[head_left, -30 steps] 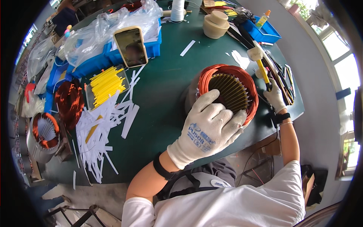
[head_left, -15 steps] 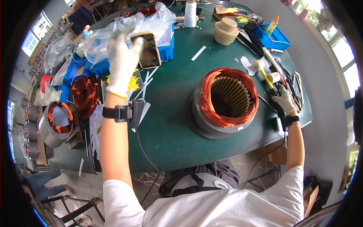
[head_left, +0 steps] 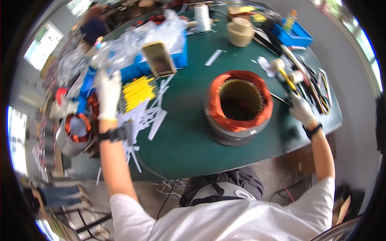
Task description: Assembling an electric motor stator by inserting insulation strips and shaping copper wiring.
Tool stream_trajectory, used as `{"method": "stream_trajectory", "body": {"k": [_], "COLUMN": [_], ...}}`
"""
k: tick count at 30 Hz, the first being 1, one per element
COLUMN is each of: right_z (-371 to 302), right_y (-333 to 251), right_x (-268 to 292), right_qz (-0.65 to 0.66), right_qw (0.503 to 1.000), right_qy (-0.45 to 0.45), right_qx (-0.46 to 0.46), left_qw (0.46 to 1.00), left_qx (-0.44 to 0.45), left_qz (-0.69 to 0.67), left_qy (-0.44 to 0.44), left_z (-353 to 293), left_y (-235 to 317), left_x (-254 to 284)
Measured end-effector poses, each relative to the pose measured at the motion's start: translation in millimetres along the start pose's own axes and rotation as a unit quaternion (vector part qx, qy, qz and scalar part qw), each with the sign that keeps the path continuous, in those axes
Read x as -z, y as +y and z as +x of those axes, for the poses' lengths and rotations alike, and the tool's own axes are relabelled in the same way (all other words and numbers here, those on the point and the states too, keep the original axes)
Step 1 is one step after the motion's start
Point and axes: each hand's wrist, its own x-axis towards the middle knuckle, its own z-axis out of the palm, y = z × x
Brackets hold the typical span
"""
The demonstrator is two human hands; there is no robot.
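Observation:
My left hand (head_left: 107,94), in a white glove, is over the left side of the green table beside a bundle of yellow strips (head_left: 138,93); its fingers are smeared by motion. My right hand (head_left: 301,109), gloved too, is at the right edge of the table, at the handle end of a yellow-handled mallet (head_left: 286,76). Whether its fingers grip the handle is unclear. Between the hands stands a grey motor stator (head_left: 233,135) with a thick ring of copper windings (head_left: 217,100) round its top opening. A phone (head_left: 159,60) leans against a blue bin (head_left: 180,59).
White paper strips (head_left: 157,124) lie scattered by the yellow ones. A smaller stator (head_left: 68,142) stands far left. Clear plastic bags (head_left: 132,44) fill the bins behind. At the back are a thread spool (head_left: 202,19) and a cream stepped block (head_left: 240,34); a blue tray (head_left: 295,38) and tools sit right.
My left hand has moved away from the phone, down and to the left, uncovering the yellow strips. My right hand stays by the tools. The whole view has shifted slightly.

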Motion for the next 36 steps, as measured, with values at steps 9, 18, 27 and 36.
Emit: {"method": "stream_trajectory", "body": {"k": [9, 18, 27, 36], "right_z": [-9.7, 9.8, 31.6, 65.7], "right_y": [6.1, 4.7, 23.0, 25.9], "right_x": [8.5, 23.1, 8.5, 0.3], "right_qz": [0.013, -0.035, -0.117, -0.144], "right_qw": [0.995, 0.984, 0.976, 0.969], "right_qy": [-0.046, 0.046, -0.026, -0.027], "right_qx": [-0.091, -0.167, -0.182, -0.2], "left_qw": [0.914, 0.979, 0.977, 0.975], "left_qx": [0.175, -0.025, -0.029, -0.026], "left_qz": [-0.301, -0.085, -0.082, -0.073], "left_qy": [-0.21, -0.181, -0.197, -0.207], "left_z": [-148.3, -260.0, -258.0, -257.8], "left_y": [106.4, 154.3, 156.6, 154.0], "left_x": [50.5, -3.2, -2.7, -4.8]}}
